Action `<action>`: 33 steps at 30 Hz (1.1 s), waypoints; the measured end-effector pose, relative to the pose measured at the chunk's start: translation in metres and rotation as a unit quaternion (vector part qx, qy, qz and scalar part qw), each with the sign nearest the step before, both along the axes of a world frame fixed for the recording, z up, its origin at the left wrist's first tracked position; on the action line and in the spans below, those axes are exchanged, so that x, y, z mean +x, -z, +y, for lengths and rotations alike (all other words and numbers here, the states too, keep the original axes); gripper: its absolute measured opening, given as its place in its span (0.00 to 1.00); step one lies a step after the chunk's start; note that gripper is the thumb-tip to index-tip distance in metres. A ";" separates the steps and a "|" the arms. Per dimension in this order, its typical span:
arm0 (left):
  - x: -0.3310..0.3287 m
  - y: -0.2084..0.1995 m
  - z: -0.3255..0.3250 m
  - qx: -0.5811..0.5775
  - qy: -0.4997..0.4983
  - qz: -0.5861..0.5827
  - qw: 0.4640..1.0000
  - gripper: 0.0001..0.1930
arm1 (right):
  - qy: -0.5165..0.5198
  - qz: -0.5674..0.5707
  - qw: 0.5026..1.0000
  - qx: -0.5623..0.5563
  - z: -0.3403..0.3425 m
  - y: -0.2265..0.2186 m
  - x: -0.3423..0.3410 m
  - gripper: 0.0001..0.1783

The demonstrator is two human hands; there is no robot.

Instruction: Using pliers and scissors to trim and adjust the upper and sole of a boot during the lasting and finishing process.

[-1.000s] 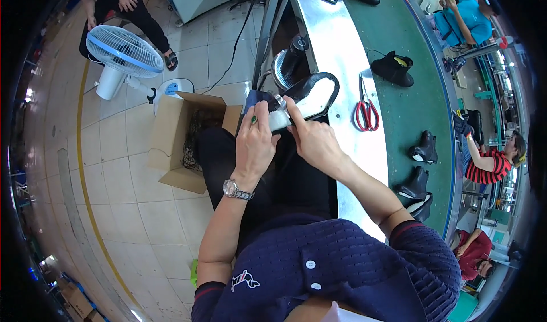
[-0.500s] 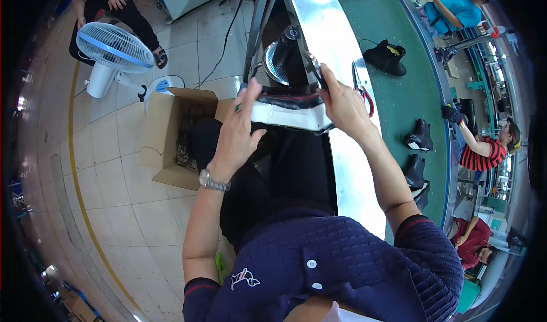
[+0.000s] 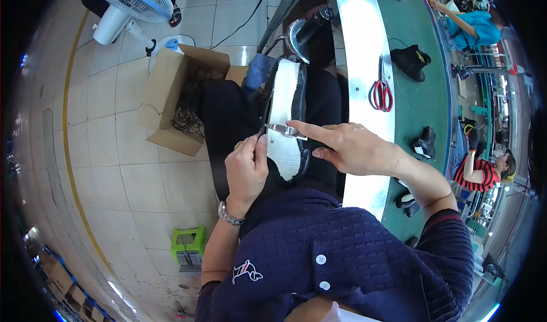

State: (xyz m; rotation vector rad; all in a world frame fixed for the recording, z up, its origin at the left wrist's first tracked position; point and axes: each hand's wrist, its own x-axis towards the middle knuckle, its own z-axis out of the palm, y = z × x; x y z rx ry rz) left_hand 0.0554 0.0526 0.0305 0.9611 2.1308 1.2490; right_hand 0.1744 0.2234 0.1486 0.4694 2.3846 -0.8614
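- A dark shoe [image 3: 285,103] is lying sole upward at the center of the frame, its white underside showing and its length running roughly upright in the picture, above the person's dark-clad lap.
- The left hand [image 3: 246,168] is resting at the shoe's lower left edge, thumb and fingers lying close together; whether they are pinching the shoe or a dark strip there, I cannot tell.
- The right hand [image 3: 356,146] is reaching across from the right, its index finger stretching out along a silver metal tool [image 3: 283,130] and its other fingers curling in; it is holding the tool across the white sole.
- A watch [image 3: 229,214] is circling the left wrist, lower center-left.
- Red-handled scissors [image 3: 382,93] are lying on a metal table [image 3: 360,54], right of center.
- Beyond it, a green belt [image 3: 424,105] is carrying dark footwear, including a black shoe [image 3: 410,62] at upper right.
- A cardboard box [image 3: 159,97] is standing open at center-left, holding a dark tangle.
- A white fan [image 3: 139,0] is standing at upper left.
- A bright green container [image 3: 190,245] is sitting at lower left.
- A person in a striped top [image 3: 484,175] is working at the right edge.
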 end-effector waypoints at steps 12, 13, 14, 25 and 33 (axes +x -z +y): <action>-0.002 0.029 0.003 0.127 0.083 -0.586 0.796 0.32 | -0.081 0.025 0.990 0.110 -0.009 0.018 0.013 0.36; -0.002 0.033 0.010 0.125 0.085 -0.585 0.797 0.32 | -0.077 0.046 0.990 0.111 -0.010 0.021 0.016 0.36; -0.001 0.035 0.018 0.205 0.078 -0.697 0.683 0.34 | -0.073 0.066 0.989 0.111 -0.011 0.024 0.019 0.36; 0.007 0.029 0.060 0.208 0.035 -0.637 0.742 0.39 | 0.008 0.071 0.997 -0.011 0.005 0.020 0.032 0.36; -0.003 0.030 0.055 0.153 0.068 -0.638 0.752 0.40 | -0.122 0.410 0.902 0.056 0.051 -0.007 -0.033 0.32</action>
